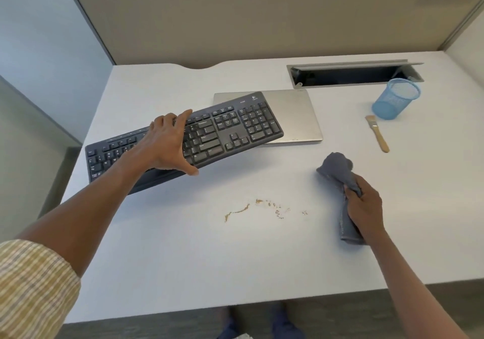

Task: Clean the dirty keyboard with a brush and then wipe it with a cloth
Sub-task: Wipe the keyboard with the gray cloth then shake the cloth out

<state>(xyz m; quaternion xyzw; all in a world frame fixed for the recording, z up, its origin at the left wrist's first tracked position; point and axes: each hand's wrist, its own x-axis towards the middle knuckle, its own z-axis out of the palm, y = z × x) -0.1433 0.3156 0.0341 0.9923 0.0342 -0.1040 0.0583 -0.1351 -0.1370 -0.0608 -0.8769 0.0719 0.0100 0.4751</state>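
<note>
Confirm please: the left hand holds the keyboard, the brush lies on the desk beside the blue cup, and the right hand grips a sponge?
Not quite. The head view shows the right hand gripping a grey cloth, not a sponge. The rest stands.

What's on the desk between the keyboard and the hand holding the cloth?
In the head view, only bare desk lies directly between the keyboard and the right hand gripping the cloth; brown crumbs lie just nearer the person.
</note>
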